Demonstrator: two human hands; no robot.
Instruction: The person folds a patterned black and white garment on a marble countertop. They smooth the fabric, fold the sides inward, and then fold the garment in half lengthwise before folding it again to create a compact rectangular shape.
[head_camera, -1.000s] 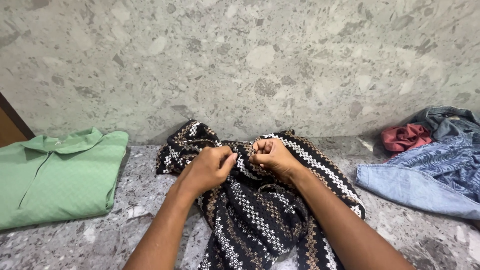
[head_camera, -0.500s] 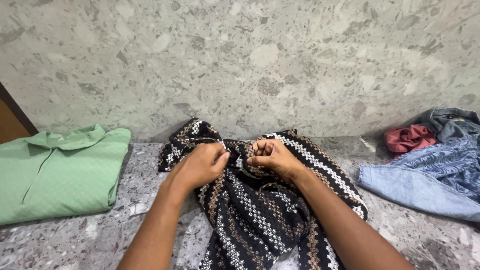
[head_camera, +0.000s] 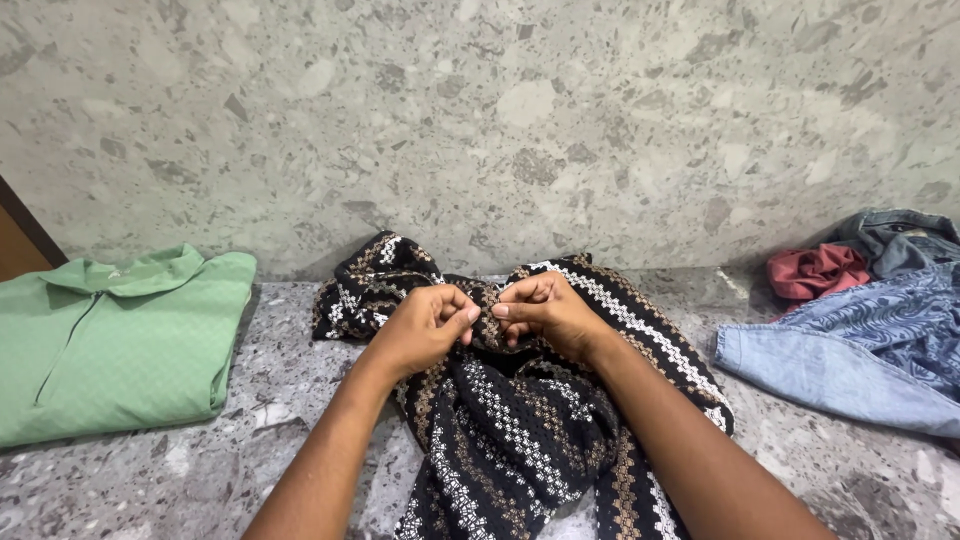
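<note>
1. A brown wooden panel (head_camera: 18, 240) shows at the far left edge, against the speckled grey stone wall (head_camera: 520, 110).
2. A green collared shirt (head_camera: 110, 335) lies folded flat on the mottled stone counter (head_camera: 270, 400), its collar toward the wall, well apart from the hands. No label or tag can be made out on it.
3. The left hand (head_camera: 425, 330) is curled, with thumb and fingertips pressed together on a pinch of fabric at the top of the patterned garment.
4. The black, brown and white patterned garment (head_camera: 520, 440) lies crumpled in the middle of the counter, running from the wall down between both forearms toward the camera.
5. The right hand (head_camera: 545, 315) sits just beside the left one, almost touching it, fingers bent and closed on the same bunched edge of fabric.
6. At the right, a light blue printed garment (head_camera: 860, 350) lies spread out, with a red cloth (head_camera: 815, 270) and blue denim (head_camera: 905, 235) piled behind it near the wall.
</note>
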